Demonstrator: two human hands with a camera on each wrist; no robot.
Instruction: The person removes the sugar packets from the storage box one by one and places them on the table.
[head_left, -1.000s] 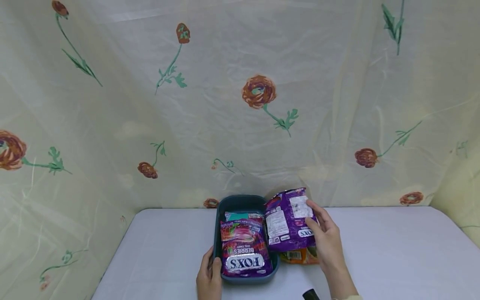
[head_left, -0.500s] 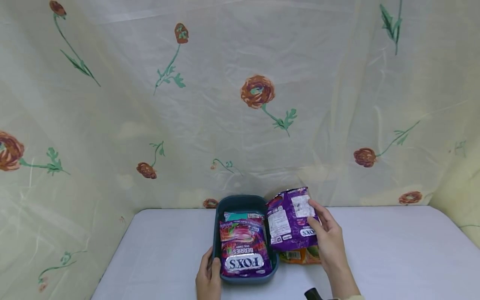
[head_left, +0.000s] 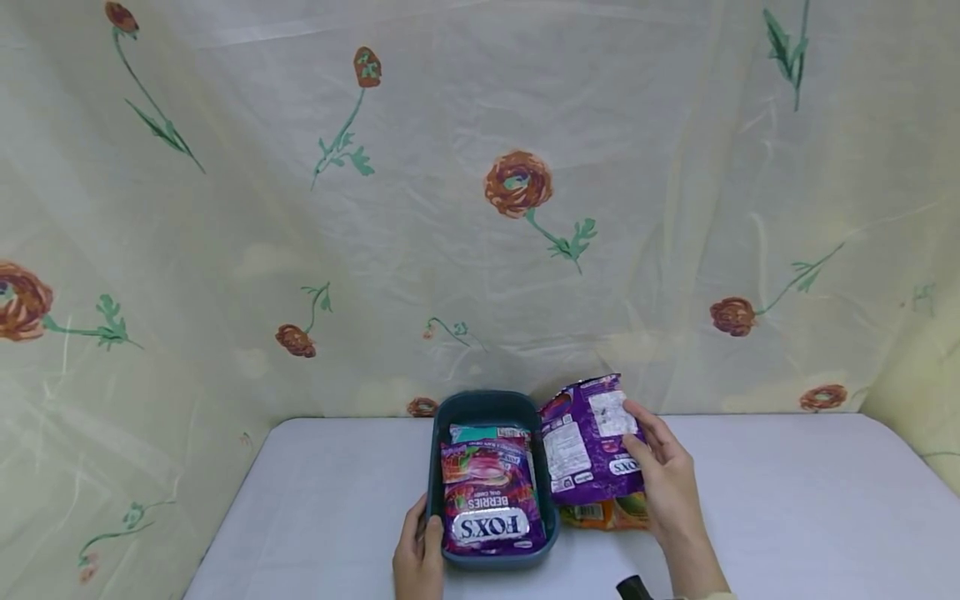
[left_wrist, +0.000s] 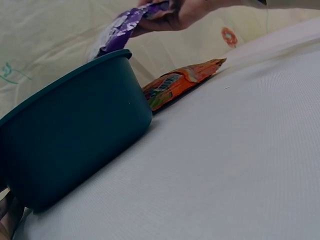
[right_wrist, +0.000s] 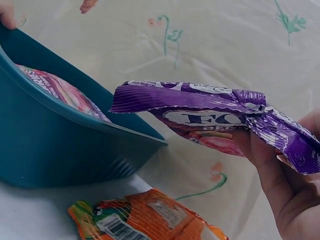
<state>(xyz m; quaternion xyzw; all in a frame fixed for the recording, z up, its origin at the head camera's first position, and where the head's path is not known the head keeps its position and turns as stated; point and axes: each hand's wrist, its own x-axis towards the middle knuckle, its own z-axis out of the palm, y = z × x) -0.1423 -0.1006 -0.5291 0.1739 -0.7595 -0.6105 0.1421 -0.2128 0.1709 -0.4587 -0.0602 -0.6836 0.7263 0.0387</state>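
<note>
- Right hand (head_left: 666,477) pinches a purple candy bag (head_left: 581,442) near its right edge: thumb on the printed back, fingers on the opposite face.
- Bag is held up, tilted, just right of the bin (head_left: 498,563) and above an orange packet (head_left: 588,514). Back panel with white text blocks faces the head camera; front lettering shows in the right wrist view, partly hidden. Bag touching bin rim or not: can't tell.
- Left hand (head_left: 418,554) touches the bin at its near left side, fingers along the outer wall. Whether they curl round it, can't tell.
- Bin: dark teal, rounded corners, upright on the table (head_left: 330,508).
- Inside bin: FOX'S BERRIES pack (head_left: 491,500) on top, lettering upside down in the head view. Teal packet (head_left: 472,432) pokes out from under its far end.
- Orange packet lies on the table just beside the bin's right wall, barcode visible, partly covered by the purple bag in the head view.
- Black object (head_left: 634,588) at the bottom edge, close to the right forearm; cut off, can't identify. Pale sleeve (head_left: 722,596) next to it.
- Table white; pale backdrop (head_left: 600,108) with brown-red flowers and green stems behind and at both sides.
</note>
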